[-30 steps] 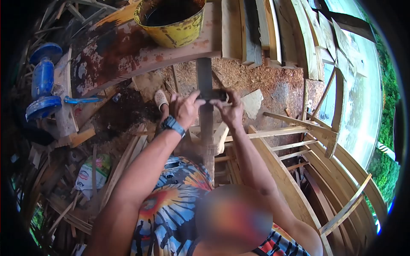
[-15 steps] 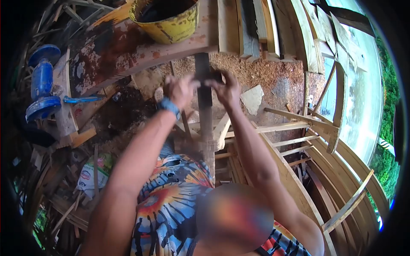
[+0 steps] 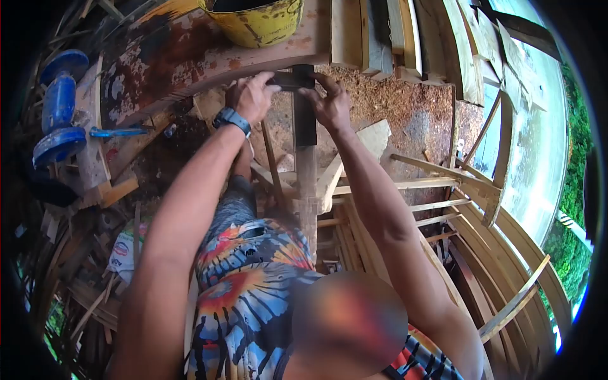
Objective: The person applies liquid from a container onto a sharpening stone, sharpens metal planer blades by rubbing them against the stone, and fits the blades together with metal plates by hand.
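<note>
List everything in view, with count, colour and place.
Block: one, dark, between both hands
Strip: one, black, crossing block
Bucket: one, yellow, on board
Board: one, reddish-brown, top left
Spool-shaped object: one, blue, far left
Planks: several, tan and grey, top right
Slats: several, tan, right
Flat piece: one, whitish, floor
Shavings: uncountable, brown, floor
Bag: one, white, lower left
Greenery: uncounted, green, right edge
Watch: one, blue-grey, left wrist
Shirt: one, multicoloured, bottom
Left hand: one, bare, block's left end
Right hand: one, bare, block's right end

A tie-dye top [image 3: 237,301] bursts with orange, red, blue and black in radiating streaks. Grey-blue bottoms [image 3: 229,206] show beyond its hem. A chunky blue-grey watch [image 3: 233,119] is worn on the left.
</note>
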Available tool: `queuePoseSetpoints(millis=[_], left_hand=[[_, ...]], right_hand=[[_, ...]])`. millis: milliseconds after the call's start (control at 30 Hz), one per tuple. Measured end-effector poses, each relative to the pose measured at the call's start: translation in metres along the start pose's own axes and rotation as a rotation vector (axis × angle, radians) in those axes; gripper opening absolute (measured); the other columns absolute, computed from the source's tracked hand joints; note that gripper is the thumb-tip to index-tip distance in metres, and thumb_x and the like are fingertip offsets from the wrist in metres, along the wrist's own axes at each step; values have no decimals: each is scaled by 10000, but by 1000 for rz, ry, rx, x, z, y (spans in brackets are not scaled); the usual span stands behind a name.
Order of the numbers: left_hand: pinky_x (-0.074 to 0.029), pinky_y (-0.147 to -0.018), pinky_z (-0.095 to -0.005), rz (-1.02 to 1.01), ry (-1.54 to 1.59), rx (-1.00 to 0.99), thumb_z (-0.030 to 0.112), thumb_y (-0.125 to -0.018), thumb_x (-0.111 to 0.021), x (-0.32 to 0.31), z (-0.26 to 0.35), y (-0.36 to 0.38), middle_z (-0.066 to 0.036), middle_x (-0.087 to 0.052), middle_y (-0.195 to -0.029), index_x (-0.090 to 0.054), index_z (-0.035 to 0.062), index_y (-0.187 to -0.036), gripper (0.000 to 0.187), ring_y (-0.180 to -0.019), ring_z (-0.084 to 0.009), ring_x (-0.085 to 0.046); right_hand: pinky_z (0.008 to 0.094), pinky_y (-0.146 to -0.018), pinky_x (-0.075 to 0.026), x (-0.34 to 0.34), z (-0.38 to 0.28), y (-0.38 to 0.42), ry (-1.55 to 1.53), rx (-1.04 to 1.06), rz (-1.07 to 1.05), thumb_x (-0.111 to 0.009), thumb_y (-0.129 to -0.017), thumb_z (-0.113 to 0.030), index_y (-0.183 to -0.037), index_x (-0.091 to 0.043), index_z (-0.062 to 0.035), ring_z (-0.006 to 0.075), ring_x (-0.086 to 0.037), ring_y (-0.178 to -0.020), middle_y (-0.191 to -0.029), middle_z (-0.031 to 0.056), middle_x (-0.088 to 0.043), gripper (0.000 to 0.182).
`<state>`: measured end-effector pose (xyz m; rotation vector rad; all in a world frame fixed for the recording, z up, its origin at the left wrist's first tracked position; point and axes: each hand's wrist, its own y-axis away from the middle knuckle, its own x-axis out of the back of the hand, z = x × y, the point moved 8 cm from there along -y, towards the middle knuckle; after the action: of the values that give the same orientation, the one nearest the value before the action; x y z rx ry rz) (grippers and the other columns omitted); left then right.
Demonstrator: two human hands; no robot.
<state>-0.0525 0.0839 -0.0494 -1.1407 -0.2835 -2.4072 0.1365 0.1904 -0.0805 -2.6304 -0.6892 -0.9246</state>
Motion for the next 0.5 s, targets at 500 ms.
queuePoseSetpoints(millis=[500], left_hand=[[-563,-839,-356,138,135,53,346,-828,-832,-14,-27,5,-218,-754,-1040,-693,-37,-1195,549,-897,-249,-734]], right_hand=[[503,-1025,-408,-22,-2,-17,-82,-82,-139,-775,-824,-558,-1249,-711,-265,356,-605,-1117,-1059,157,-710,519]])
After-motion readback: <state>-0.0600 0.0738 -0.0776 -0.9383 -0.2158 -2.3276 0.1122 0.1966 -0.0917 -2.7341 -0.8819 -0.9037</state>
